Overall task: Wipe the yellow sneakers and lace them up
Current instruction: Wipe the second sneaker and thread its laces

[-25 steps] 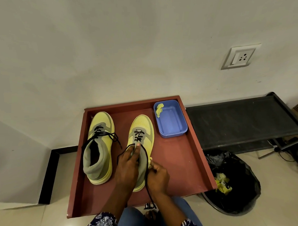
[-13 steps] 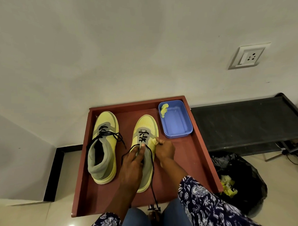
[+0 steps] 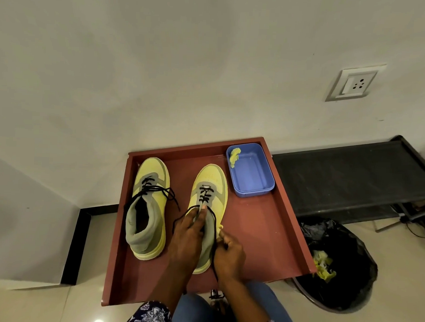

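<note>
Two yellow sneakers stand side by side, toes toward the wall, on a red-brown tray [image 3: 264, 247] with raised edges. The left hand [image 3: 187, 234] lies flat over the collar and tongue of the right sneaker [image 3: 212, 182], fingertips [image 3: 203, 208] pressing where the black lace [image 3: 213, 233] leaves the last threaded eyelets; its fingers are extended, closed on nothing. The right hand [image 3: 228, 254] sits just beside that shoe's outer side, its grip pinched on a yellow scrap held against the upper, with one loose run of lace passing under the fingers and trailing off the tray's near edge. The left sneaker [image 3: 149, 206], untouched, stands apart to the left, its lace ends spilling over the sides. A blue plastic tub [image 3: 254, 184] holding a yellow wad occupies the tray's far right corner, close to the right sneaker's toe. Bare tray surface opens to the right of the hands and along the near edge. A black-lined waste bin [image 3: 342, 269] with yellow scraps stands under the tray's right near corner; a dark low rack [image 3: 346, 175] runs along the wall.
</note>
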